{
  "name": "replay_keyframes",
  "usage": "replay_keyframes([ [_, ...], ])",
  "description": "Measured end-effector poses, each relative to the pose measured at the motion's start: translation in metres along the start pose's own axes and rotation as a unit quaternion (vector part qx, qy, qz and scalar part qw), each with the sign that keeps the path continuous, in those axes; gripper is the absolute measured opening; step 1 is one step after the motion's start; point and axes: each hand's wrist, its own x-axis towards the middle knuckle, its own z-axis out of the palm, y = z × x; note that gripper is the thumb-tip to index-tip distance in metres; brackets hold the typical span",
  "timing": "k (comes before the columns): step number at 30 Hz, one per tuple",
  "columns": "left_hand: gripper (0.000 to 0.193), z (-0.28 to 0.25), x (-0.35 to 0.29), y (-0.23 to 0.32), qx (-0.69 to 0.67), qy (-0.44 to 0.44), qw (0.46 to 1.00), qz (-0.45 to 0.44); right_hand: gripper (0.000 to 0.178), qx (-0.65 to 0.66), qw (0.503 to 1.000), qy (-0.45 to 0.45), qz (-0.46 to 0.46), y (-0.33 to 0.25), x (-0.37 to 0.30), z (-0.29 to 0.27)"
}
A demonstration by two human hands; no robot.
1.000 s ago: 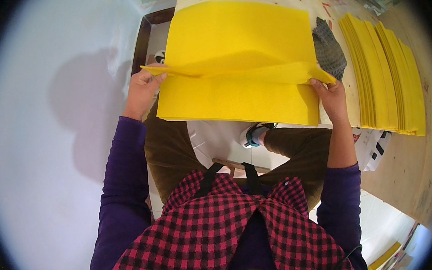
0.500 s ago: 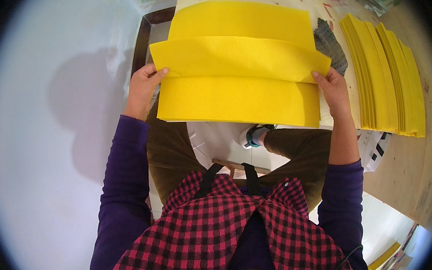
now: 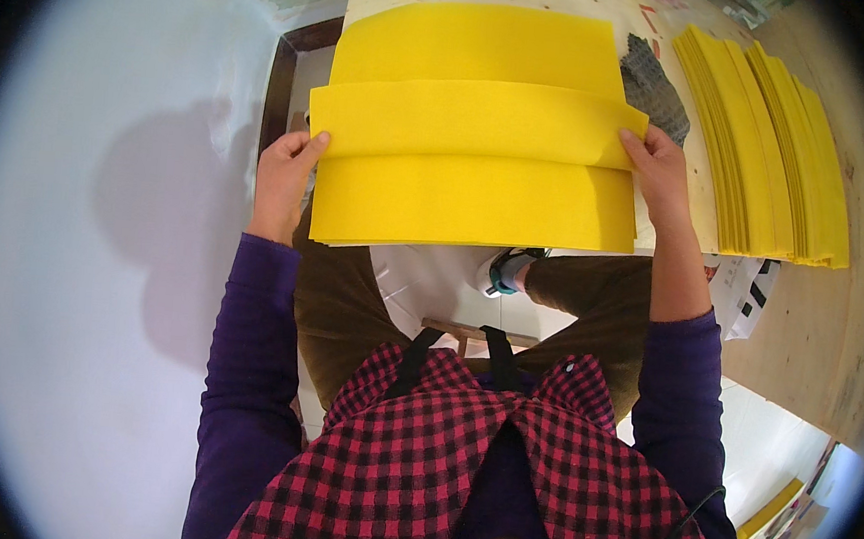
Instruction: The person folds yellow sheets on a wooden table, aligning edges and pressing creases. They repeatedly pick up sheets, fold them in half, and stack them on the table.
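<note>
A yellow sheet [image 3: 472, 120], felt-like or thick paper, stretches between my two hands with its near part curled over. My left hand [image 3: 286, 177] pinches its left end, thumb on top. At the right end my right hand [image 3: 659, 175] grips it the same way, thumb on top and fingers behind. Beneath it lies a stack of similar yellow sheets [image 3: 472, 204], whose near edge reaches the table's front edge. More yellow [image 3: 478, 44] shows flat beyond the held sheet; whether it belongs to the same sheet I cannot tell.
Folded yellow pieces [image 3: 761, 152] stand in two rows at the right of the wooden table [image 3: 799, 325]. A dark grey cloth [image 3: 655, 85] lies between them and the stack. A white wall [image 3: 103, 247] rises close on my left. My legs are under the table edge.
The held sheet has come slightly nearer, and its ends now line up more closely with the stack. My right hand has shifted a little left, still pinching.
</note>
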Motion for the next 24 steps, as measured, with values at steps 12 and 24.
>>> replay_keyframes([
  [12,0.017,0.007,-0.001,-0.008,0.050,0.046,0.998,0.020,0.020,-0.107,0.991,0.048,-0.057,0.010,0.009,0.009],
  [24,0.018,0.009,-0.001,-0.009,0.071,0.053,0.995,0.040,0.023,-0.148,0.984,0.079,-0.065,0.010,0.011,0.013],
])
